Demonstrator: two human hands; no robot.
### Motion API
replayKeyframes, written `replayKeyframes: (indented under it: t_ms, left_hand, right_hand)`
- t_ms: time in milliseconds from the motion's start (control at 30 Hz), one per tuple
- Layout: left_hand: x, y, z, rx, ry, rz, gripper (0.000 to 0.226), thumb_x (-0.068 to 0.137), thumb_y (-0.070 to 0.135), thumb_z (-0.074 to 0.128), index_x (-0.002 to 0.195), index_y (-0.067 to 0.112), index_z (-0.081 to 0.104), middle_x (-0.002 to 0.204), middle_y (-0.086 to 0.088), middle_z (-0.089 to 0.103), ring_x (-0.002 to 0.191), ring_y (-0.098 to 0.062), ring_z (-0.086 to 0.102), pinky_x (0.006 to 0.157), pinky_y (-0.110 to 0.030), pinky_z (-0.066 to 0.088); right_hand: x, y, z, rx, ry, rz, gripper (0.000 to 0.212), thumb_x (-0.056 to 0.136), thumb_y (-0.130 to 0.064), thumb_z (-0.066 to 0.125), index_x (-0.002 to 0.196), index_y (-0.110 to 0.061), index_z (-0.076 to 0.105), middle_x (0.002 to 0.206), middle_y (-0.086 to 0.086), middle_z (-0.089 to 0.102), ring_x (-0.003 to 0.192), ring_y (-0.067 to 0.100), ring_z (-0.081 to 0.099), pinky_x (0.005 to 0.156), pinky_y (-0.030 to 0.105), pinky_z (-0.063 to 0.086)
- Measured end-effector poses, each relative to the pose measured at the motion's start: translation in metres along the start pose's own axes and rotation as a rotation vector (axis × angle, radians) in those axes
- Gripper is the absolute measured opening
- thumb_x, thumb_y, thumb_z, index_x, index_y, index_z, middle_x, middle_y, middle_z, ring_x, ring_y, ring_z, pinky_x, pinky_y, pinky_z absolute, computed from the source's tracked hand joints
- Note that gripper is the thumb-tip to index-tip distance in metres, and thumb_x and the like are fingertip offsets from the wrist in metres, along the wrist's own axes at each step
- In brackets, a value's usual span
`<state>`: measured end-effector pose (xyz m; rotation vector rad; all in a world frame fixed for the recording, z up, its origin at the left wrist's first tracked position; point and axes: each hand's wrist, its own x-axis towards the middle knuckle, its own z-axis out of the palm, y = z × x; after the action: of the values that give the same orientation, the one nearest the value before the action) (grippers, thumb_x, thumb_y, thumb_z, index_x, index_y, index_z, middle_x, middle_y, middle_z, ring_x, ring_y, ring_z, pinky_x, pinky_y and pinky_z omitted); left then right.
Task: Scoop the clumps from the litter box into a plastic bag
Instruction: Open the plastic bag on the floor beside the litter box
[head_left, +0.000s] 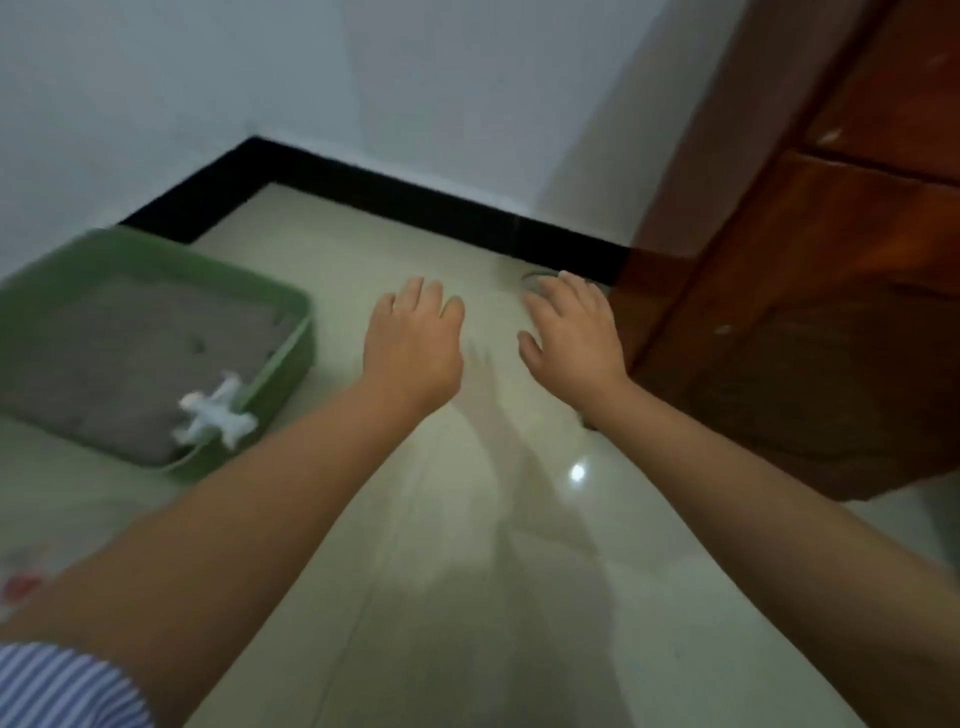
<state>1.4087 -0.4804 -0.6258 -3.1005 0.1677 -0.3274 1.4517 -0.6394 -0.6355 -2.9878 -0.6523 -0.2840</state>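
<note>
A green litter box (291, 332) sits on the floor at the left, filled with grey litter (135, 364) that shows a small dark clump (197, 343). A white scoop (215, 413) rests on its near right rim. My left hand (413, 340) hovers over the floor to the right of the box, fingers relaxed, holding nothing. My right hand (571, 332) is stretched out beside it, palm down and empty, close to the wooden door. At the lower left edge lies something pale with a red spot (21, 582), too blurred to identify.
A brown wooden door (810, 260) stands at the right. Black skirting (415, 208) runs along the white walls into a corner behind the box. The glossy cream tiled floor (467, 545) stretches between the box and the door. The picture is blurred.
</note>
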Motion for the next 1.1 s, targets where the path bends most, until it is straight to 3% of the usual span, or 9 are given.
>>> replayKeyframes:
  t_ms: [167, 333, 433, 600, 733, 867, 967, 1033, 1100]
  left_hand:
    - [-0.120, -0.129, 0.040, -0.003, -0.172, -0.400, 0.041, 0.091, 0.027, 0.040, 0.126, 0.007, 0.047, 0.133, -0.015, 0.045, 0.128, -0.030, 0.036, 0.097, -0.043, 0.033]
    - [-0.243, -0.218, 0.066, -0.029, -0.330, -0.749, 0.044, 0.093, 0.038, 0.043, 0.129, 0.013, 0.043, 0.131, -0.007, 0.046, 0.124, -0.026, 0.038, 0.094, -0.036, 0.036]
    - [-0.280, -0.252, 0.088, -0.086, -0.384, -0.817, 0.054, 0.091, 0.046, 0.046, 0.133, 0.014, 0.037, 0.133, -0.008, 0.044, 0.126, -0.027, 0.036, 0.096, -0.038, 0.037]
    - [-0.288, -0.275, 0.115, -0.270, -0.394, -0.767, 0.072, 0.089, 0.048, 0.050, 0.146, 0.016, 0.021, 0.148, -0.008, 0.029, 0.137, -0.026, 0.024, 0.107, -0.038, 0.030]
    - [-0.280, -0.274, 0.127, -0.482, -0.371, -0.862, 0.064, 0.090, 0.023, 0.053, 0.146, 0.013, 0.023, 0.147, -0.013, 0.029, 0.135, -0.028, 0.027, 0.107, -0.036, 0.029]
    - [-0.272, -0.278, 0.138, -0.759, -0.331, -0.916, 0.061, 0.088, 0.002, 0.049, 0.144, 0.008, 0.027, 0.142, -0.018, 0.034, 0.126, -0.030, 0.041, 0.101, -0.029, 0.033]
    - [-0.275, -0.275, 0.142, -0.867, -0.244, -0.916, 0.057, 0.090, -0.002, 0.044, 0.144, 0.008, 0.030, 0.138, -0.016, 0.043, 0.123, -0.027, 0.046, 0.098, -0.026, 0.035]
    - [-0.284, -0.274, 0.143, -0.885, -0.108, -1.016, 0.056, 0.091, 0.000, 0.044, 0.144, 0.011, 0.030, 0.135, -0.015, 0.045, 0.121, -0.027, 0.048, 0.097, -0.029, 0.038]
    - [-0.295, -0.278, 0.145, -0.773, -0.008, -1.186, 0.060, 0.091, 0.011, 0.052, 0.145, 0.012, 0.027, 0.140, -0.016, 0.039, 0.125, -0.030, 0.044, 0.102, -0.035, 0.037]
  right_hand:
    - [0.013, -0.135, 0.050, 0.028, -0.191, -0.269, 0.051, 0.094, -0.033, 0.041, 0.141, -0.013, 0.033, 0.149, 0.009, 0.030, 0.140, 0.027, 0.019, 0.113, 0.040, 0.016]
    - [-0.014, -0.276, 0.077, 0.161, -0.232, -0.520, 0.046, 0.084, -0.031, 0.043, 0.122, -0.008, 0.054, 0.124, 0.013, 0.056, 0.120, 0.032, 0.048, 0.096, 0.044, 0.038]
    - [-0.028, -0.325, 0.093, 0.077, -0.321, -0.514, 0.048, 0.088, -0.027, 0.046, 0.134, -0.013, 0.043, 0.140, 0.008, 0.042, 0.135, 0.025, 0.030, 0.110, 0.045, 0.022]
    - [-0.013, -0.342, 0.100, -0.079, -0.339, -0.455, 0.044, 0.089, -0.022, 0.045, 0.132, -0.011, 0.045, 0.140, 0.011, 0.042, 0.132, 0.028, 0.032, 0.110, 0.041, 0.023]
    - [0.000, -0.349, 0.103, 0.003, -0.442, -0.604, 0.038, 0.091, -0.020, 0.047, 0.122, 0.000, 0.055, 0.123, 0.018, 0.055, 0.115, 0.032, 0.047, 0.097, 0.036, 0.038]
    - [-0.014, -0.367, 0.119, 0.146, -0.637, -0.568, 0.066, 0.089, -0.037, 0.056, 0.144, -0.013, 0.028, 0.141, 0.011, 0.038, 0.126, 0.028, 0.041, 0.101, 0.035, 0.040]
    - [-0.018, -0.375, 0.139, 0.200, -0.789, -0.438, 0.082, 0.085, -0.029, 0.063, 0.148, -0.018, 0.012, 0.143, 0.016, 0.029, 0.126, 0.032, 0.042, 0.100, 0.037, 0.040]
    - [-0.016, -0.377, 0.153, 0.142, -0.890, -0.411, 0.072, 0.086, -0.017, 0.059, 0.146, -0.016, 0.019, 0.139, 0.017, 0.040, 0.123, 0.031, 0.046, 0.098, 0.035, 0.042]
    - [-0.016, -0.379, 0.161, 0.117, -0.895, -0.430, 0.048, 0.087, -0.006, 0.051, 0.134, -0.012, 0.046, 0.129, 0.015, 0.053, 0.118, 0.028, 0.051, 0.095, 0.031, 0.044]
